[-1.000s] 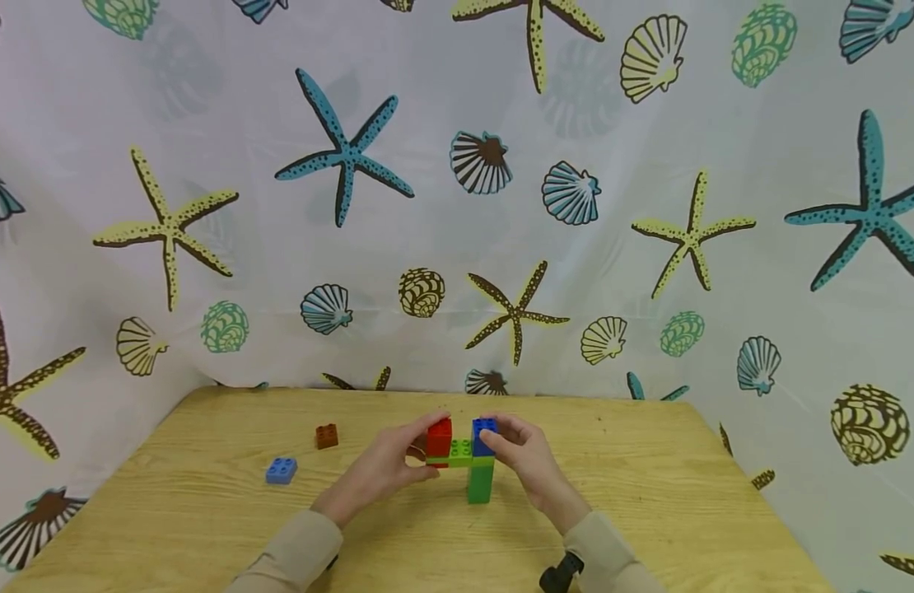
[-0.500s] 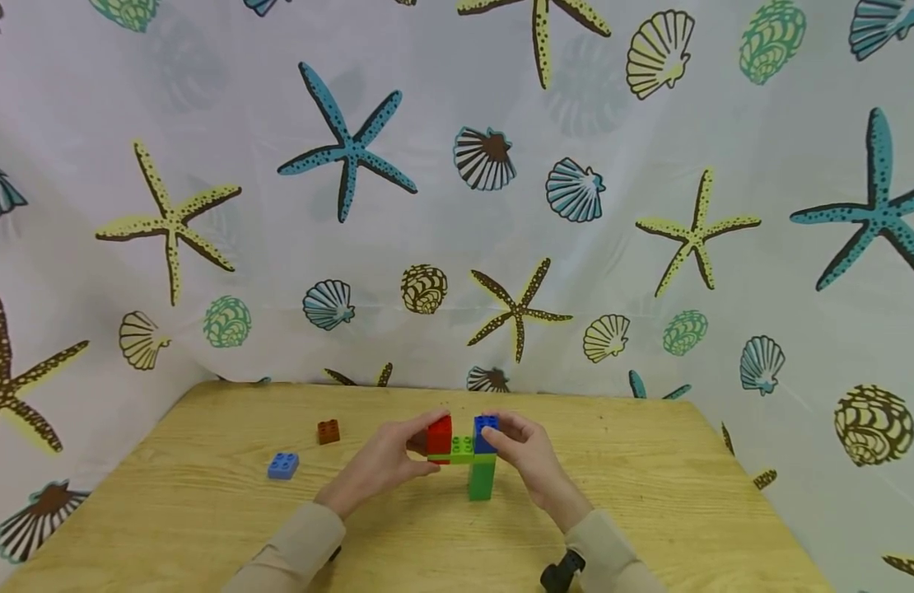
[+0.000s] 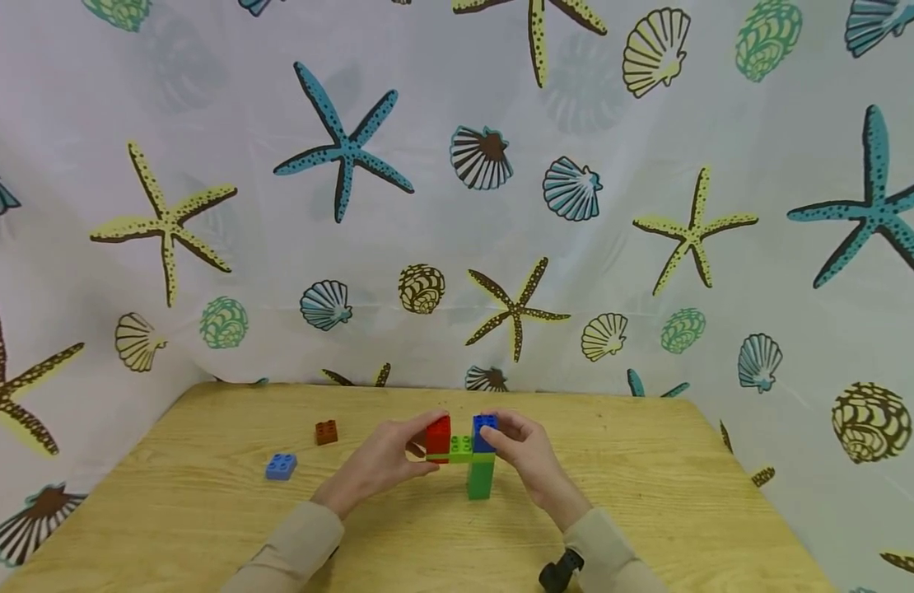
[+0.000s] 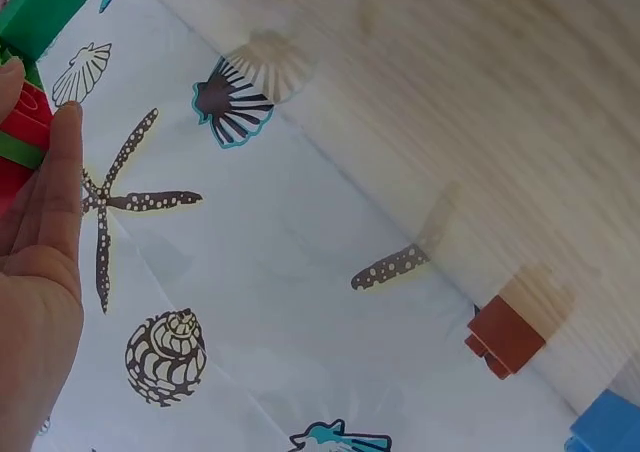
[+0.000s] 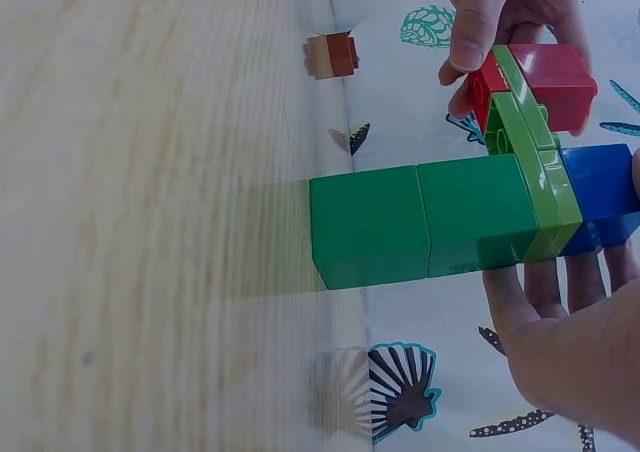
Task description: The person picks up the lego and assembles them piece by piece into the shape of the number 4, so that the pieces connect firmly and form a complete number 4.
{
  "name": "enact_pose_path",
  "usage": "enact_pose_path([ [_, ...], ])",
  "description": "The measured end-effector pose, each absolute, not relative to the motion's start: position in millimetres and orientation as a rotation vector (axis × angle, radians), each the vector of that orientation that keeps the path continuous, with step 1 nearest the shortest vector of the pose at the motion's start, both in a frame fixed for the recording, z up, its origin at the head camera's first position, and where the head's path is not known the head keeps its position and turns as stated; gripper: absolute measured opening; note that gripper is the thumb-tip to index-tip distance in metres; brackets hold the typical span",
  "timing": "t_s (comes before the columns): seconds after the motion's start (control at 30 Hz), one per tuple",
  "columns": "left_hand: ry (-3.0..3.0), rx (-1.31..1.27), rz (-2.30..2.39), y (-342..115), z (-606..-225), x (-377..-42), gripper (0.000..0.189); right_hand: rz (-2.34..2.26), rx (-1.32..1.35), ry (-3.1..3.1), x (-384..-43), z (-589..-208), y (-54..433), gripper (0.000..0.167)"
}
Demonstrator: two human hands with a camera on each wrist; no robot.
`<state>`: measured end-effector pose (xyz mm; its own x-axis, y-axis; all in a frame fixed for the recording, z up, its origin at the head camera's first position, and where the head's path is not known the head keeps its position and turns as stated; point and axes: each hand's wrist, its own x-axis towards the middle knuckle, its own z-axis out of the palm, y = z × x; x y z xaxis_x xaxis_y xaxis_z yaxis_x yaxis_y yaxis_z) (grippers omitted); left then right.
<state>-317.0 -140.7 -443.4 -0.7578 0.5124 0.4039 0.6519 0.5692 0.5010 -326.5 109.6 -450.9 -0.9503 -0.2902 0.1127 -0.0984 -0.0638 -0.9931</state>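
Observation:
A small structure of toy building bricks stands on the wooden table (image 3: 635,494). Two stacked dark green bricks (image 5: 420,217) form its upright, with lime green pieces (image 5: 535,162) across the top. Over the upright, a blue brick (image 5: 595,197) is gripped between the thumb and fingers of my right hand (image 3: 534,465). The lime part reaches out to the left, off the table, with a red brick (image 3: 438,436) on its end and a red piece (image 5: 487,87) underneath. My left hand (image 3: 383,461) pinches this red end, thumb below and fingers above.
To the left lie a light blue brick (image 3: 281,467) and, farther back, a reddish-brown brick (image 3: 326,432). A white cloth (image 3: 398,346) printed with starfish and shells hangs behind the table and along its sides.

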Motion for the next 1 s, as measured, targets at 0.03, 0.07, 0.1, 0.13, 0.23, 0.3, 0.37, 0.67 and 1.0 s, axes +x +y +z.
enact_pose_path([
  [0.03,-2.593,-0.966,-0.96,-141.2,-444.0,-317.1,0.076,-2.153,-0.43,2.055,-326.4,-451.4,109.6,0.052],
  [0.07,-2.595,-0.957,-0.967,-141.4,-444.8,-317.1,0.077,-2.153,-0.423,2.051,-326.5,-451.8,109.5,0.053],
  [0.1,-2.598,-0.943,-0.982,-141.6,-445.6,-317.0,0.077,-2.149,-0.426,2.058,-326.1,-452.2,109.5,0.053],
  [0.13,-2.602,-0.919,-1.013,-141.5,-445.9,-316.7,0.078,-2.147,-0.423,2.061,-325.9,-452.3,109.6,0.053],
  [0.23,-2.597,-0.826,-1.134,-141.6,-445.5,-315.8,0.076,-2.133,-0.432,2.078,-326.2,-452.9,109.6,0.054],
  [0.3,-2.576,-0.75,-1.192,-142.1,-444.2,-315.1,0.066,-2.131,-0.437,2.082,-326.8,-452.9,109.7,0.053],
  [0.37,-2.541,-0.685,-1.23,-143.8,-442.9,-314.9,0.053,-2.132,-0.446,2.08,-327.8,-452.9,109.8,0.053],
  [0.67,-2.34,-0.6,-1.574,-157.3,-436.0,-331.6,0.045,-2.15,-0.442,2.063,-328.1,-450.7,109.4,0.052],
  [1.0,-2.359,-0.378,-1.661,-177.6,-440.4,-341.7,0.042,-2.138,-0.437,2.066,-325.9,-450.6,110.2,0.055],
])
